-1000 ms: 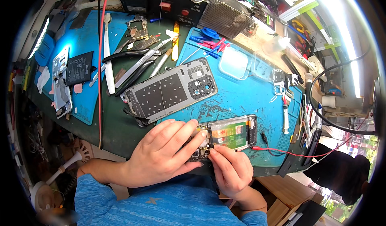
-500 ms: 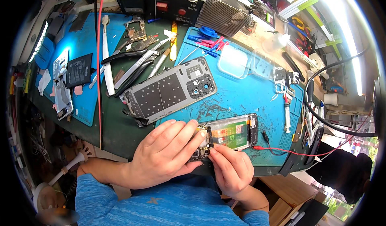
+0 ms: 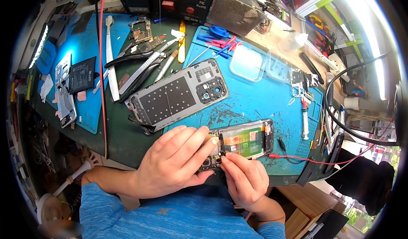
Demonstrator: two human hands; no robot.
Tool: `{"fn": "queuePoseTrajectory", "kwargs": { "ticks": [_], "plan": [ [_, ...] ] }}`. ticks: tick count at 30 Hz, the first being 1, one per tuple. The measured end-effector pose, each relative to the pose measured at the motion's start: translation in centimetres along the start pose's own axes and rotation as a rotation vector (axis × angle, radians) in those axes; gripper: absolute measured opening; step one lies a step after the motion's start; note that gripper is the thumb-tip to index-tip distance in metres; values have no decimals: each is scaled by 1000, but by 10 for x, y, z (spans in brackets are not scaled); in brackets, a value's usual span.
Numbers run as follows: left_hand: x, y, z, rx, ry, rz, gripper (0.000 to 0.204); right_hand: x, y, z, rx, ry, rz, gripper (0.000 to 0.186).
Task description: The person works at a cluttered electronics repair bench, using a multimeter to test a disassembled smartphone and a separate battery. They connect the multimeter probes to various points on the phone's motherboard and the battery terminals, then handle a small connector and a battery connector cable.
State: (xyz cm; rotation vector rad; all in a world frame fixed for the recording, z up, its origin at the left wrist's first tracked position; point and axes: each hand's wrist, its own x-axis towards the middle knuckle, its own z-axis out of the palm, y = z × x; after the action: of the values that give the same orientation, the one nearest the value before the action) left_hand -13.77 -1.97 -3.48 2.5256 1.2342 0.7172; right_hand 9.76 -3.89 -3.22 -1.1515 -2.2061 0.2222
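An opened smartphone (image 3: 242,141) lies at the front of the blue mat, its board exposed at the left end and a green-labelled battery section at the right. My left hand (image 3: 176,158) grips that left end, fingers curved over the board and thumb at the near edge. My right hand (image 3: 244,179) pinches at the board near a dark flex piece; what its fingertips hold is too small to name. Above both hands a detached grey back housing (image 3: 176,94) lies at a slant.
Pliers, knives and a white brush (image 3: 111,56) crowd the middle-left, beside another disassembled phone (image 3: 67,92) and a black battery (image 3: 83,73). Farther back are blue and pink picks (image 3: 225,43), a clear case (image 3: 248,62) and a black machine (image 3: 170,5). A red clip lead (image 3: 297,160) and syringe (image 3: 304,124) lie right.
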Motion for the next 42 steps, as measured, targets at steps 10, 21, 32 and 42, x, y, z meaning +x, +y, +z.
{"fn": "queuePoseTrajectory", "kwargs": {
  "ticks": [10,21,32,42],
  "plan": [
    [1,-1,-5,-7,12,0,61,0,0,1,-10,9,-5,33],
    [-8,-3,3,-70,72,103,48,0,1,0,-29,-11,-36,35],
    [-7,-2,1,-20,57,98,45,0,0,0,-17,-32,-34,40],
    [-8,-1,3,8,75,97,46,1,4,0,172,43,79,42]
  ]
}}
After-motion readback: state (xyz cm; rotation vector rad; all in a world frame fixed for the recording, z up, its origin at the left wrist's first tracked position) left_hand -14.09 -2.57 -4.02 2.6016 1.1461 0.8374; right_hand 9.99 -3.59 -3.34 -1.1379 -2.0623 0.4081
